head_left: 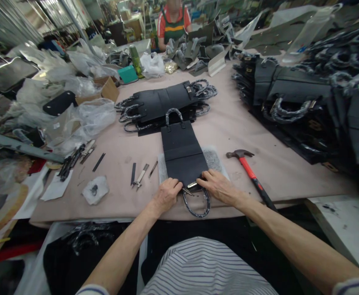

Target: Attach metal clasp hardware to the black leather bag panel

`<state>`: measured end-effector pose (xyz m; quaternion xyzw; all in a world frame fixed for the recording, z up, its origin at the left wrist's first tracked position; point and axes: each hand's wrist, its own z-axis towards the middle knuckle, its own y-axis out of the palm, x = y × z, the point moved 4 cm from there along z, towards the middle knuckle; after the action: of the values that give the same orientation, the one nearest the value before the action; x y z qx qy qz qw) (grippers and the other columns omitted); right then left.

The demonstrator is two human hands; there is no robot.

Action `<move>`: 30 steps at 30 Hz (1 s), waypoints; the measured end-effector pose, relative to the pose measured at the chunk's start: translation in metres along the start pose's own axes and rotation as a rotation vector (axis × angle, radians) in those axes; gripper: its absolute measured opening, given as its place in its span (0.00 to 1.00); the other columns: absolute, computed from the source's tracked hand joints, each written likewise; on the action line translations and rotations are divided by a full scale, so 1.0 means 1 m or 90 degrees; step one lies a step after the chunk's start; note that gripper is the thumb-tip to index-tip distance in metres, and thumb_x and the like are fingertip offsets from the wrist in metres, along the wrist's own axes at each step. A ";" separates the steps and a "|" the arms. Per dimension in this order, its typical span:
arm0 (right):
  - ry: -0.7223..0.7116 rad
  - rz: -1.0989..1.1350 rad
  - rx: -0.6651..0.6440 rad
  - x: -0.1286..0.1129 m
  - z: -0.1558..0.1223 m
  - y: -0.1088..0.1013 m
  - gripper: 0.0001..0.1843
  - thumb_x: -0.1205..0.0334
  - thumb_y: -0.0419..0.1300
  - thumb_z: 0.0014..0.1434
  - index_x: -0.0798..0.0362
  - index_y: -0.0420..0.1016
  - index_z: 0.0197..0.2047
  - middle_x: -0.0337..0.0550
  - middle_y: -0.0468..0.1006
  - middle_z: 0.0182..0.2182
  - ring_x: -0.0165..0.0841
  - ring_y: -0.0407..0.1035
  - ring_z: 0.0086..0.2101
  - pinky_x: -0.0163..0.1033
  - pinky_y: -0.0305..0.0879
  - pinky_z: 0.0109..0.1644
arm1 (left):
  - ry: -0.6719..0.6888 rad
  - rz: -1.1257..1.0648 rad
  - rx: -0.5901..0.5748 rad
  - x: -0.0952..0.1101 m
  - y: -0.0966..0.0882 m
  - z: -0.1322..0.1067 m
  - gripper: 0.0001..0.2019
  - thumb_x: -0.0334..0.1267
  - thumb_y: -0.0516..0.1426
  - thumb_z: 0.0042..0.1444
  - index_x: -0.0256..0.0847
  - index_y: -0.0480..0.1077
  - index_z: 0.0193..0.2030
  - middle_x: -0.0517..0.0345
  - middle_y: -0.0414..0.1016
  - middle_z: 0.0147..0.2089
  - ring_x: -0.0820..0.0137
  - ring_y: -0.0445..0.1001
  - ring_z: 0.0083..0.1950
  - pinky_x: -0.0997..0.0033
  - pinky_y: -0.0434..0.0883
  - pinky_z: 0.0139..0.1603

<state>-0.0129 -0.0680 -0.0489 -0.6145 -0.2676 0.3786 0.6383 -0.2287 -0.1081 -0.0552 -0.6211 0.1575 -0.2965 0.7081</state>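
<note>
Bag panel (183, 157) pinned at table edge (130, 213) by both flattened hands (167, 194), (217, 186).

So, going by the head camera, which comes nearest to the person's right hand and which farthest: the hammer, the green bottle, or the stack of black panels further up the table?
1. hammer: just right of the right hand, on the table.
2. stack of black panels: mid-table, ahead of the hand.
3. green bottle: far end, up and left.
</note>
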 end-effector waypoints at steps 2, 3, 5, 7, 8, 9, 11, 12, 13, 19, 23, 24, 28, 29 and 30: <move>0.001 0.002 -0.014 0.001 0.001 0.000 0.13 0.71 0.51 0.68 0.53 0.76 0.47 0.51 0.70 0.42 0.40 0.59 0.40 0.44 0.57 0.43 | 0.021 -0.015 0.021 -0.003 -0.001 -0.004 0.13 0.24 0.48 0.67 0.36 0.74 0.45 0.47 0.75 0.44 0.60 0.70 0.43 0.61 0.72 0.45; 0.003 0.009 -0.014 0.003 0.000 0.000 0.12 0.71 0.52 0.67 0.53 0.76 0.44 0.51 0.70 0.42 0.40 0.59 0.40 0.44 0.57 0.43 | 0.033 -0.024 0.025 -0.005 -0.001 -0.005 0.14 0.24 0.47 0.67 0.36 0.74 0.45 0.46 0.75 0.45 0.60 0.70 0.43 0.61 0.73 0.45; -0.001 0.032 -0.002 0.007 -0.002 0.003 0.11 0.72 0.53 0.66 0.53 0.75 0.41 0.50 0.71 0.43 0.39 0.58 0.40 0.44 0.57 0.44 | 0.061 -0.044 0.023 -0.009 0.000 -0.008 0.16 0.24 0.47 0.66 0.37 0.75 0.45 0.46 0.76 0.46 0.61 0.70 0.44 0.61 0.73 0.46; -0.014 0.055 0.020 0.011 -0.005 0.006 0.11 0.74 0.53 0.65 0.53 0.75 0.38 0.50 0.71 0.45 0.39 0.58 0.40 0.43 0.58 0.45 | 0.089 -0.056 0.014 -0.013 0.000 -0.010 0.17 0.24 0.46 0.66 0.37 0.76 0.45 0.45 0.76 0.47 0.62 0.71 0.44 0.62 0.74 0.47; -0.022 0.066 0.033 0.013 -0.007 0.007 0.11 0.74 0.53 0.65 0.53 0.75 0.37 0.50 0.72 0.46 0.38 0.58 0.40 0.43 0.58 0.45 | 0.103 -0.060 0.007 -0.015 -0.001 -0.011 0.17 0.24 0.46 0.66 0.38 0.76 0.45 0.45 0.76 0.47 0.63 0.72 0.45 0.62 0.74 0.48; -0.029 0.076 0.046 0.015 -0.009 0.009 0.12 0.74 0.53 0.65 0.53 0.75 0.37 0.50 0.72 0.46 0.38 0.58 0.41 0.43 0.59 0.46 | 0.116 -0.062 0.001 -0.017 -0.001 -0.011 0.17 0.25 0.46 0.66 0.38 0.76 0.45 0.45 0.76 0.47 0.63 0.72 0.45 0.62 0.74 0.48; -0.040 0.094 0.065 0.019 -0.012 0.012 0.13 0.75 0.52 0.64 0.53 0.76 0.37 0.49 0.72 0.47 0.38 0.59 0.41 0.43 0.60 0.47 | 0.135 -0.062 -0.013 -0.019 0.000 -0.011 0.17 0.25 0.46 0.67 0.39 0.76 0.44 0.44 0.76 0.47 0.64 0.73 0.45 0.62 0.75 0.48; -0.044 0.102 0.072 0.020 -0.014 0.013 0.14 0.75 0.51 0.64 0.53 0.76 0.37 0.50 0.73 0.47 0.38 0.59 0.42 0.44 0.61 0.47 | 0.140 -0.061 -0.018 -0.019 0.000 -0.011 0.17 0.26 0.46 0.67 0.39 0.76 0.44 0.44 0.76 0.47 0.64 0.73 0.45 0.62 0.75 0.48; -0.046 0.109 0.078 0.021 -0.015 0.014 0.14 0.76 0.51 0.64 0.53 0.77 0.38 0.50 0.73 0.47 0.38 0.60 0.42 0.44 0.63 0.48 | 0.139 -0.058 -0.019 -0.019 0.001 -0.011 0.17 0.26 0.46 0.68 0.39 0.76 0.45 0.44 0.76 0.47 0.64 0.74 0.45 0.62 0.75 0.49; -0.003 0.167 0.127 0.012 -0.029 0.019 0.28 0.77 0.48 0.62 0.51 0.75 0.59 0.53 0.73 0.56 0.41 0.65 0.50 0.49 0.69 0.55 | 0.058 -0.037 0.049 -0.007 0.008 -0.018 0.16 0.28 0.47 0.70 0.37 0.76 0.50 0.41 0.77 0.51 0.61 0.75 0.48 0.57 0.77 0.51; 0.098 0.268 0.205 0.009 -0.030 0.013 0.30 0.72 0.46 0.66 0.49 0.67 0.68 0.51 0.75 0.56 0.41 0.68 0.53 0.53 0.70 0.58 | -0.055 -0.125 0.139 0.002 0.007 -0.024 0.17 0.26 0.48 0.67 0.38 0.75 0.54 0.43 0.78 0.54 0.60 0.76 0.52 0.55 0.77 0.55; 0.122 0.286 0.214 0.009 -0.028 0.012 0.28 0.69 0.46 0.67 0.49 0.66 0.68 0.50 0.76 0.55 0.41 0.69 0.53 0.53 0.70 0.58 | -0.092 -0.155 0.166 0.001 0.005 -0.026 0.17 0.26 0.49 0.67 0.39 0.75 0.53 0.45 0.79 0.53 0.61 0.76 0.53 0.56 0.77 0.56; 0.157 0.242 0.211 0.005 -0.015 0.015 0.19 0.57 0.52 0.70 0.52 0.75 0.58 0.53 0.76 0.54 0.45 0.70 0.52 0.56 0.69 0.58 | -0.284 -0.174 0.240 -0.026 -0.006 -0.036 0.13 0.29 0.52 0.68 0.40 0.77 0.50 0.48 0.81 0.48 0.62 0.79 0.51 0.60 0.76 0.56; 0.155 0.220 0.215 0.003 -0.012 0.018 0.18 0.55 0.54 0.70 0.53 0.77 0.55 0.54 0.76 0.54 0.46 0.69 0.52 0.57 0.69 0.58 | -0.354 -0.157 0.240 -0.040 -0.010 -0.039 0.12 0.29 0.53 0.67 0.40 0.77 0.49 0.49 0.82 0.47 0.62 0.80 0.50 0.61 0.76 0.55; 0.153 0.202 0.221 0.002 -0.011 0.022 0.18 0.53 0.54 0.69 0.53 0.77 0.54 0.55 0.75 0.54 0.48 0.69 0.52 0.57 0.68 0.57 | -0.434 -0.139 0.232 -0.056 -0.015 -0.044 0.12 0.29 0.54 0.67 0.40 0.78 0.49 0.49 0.82 0.47 0.62 0.80 0.49 0.62 0.76 0.54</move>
<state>-0.0066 -0.0736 -0.0715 -0.5708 -0.0210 0.4383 0.6940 -0.3010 -0.1092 -0.0563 -0.5610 -0.2085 -0.1701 0.7829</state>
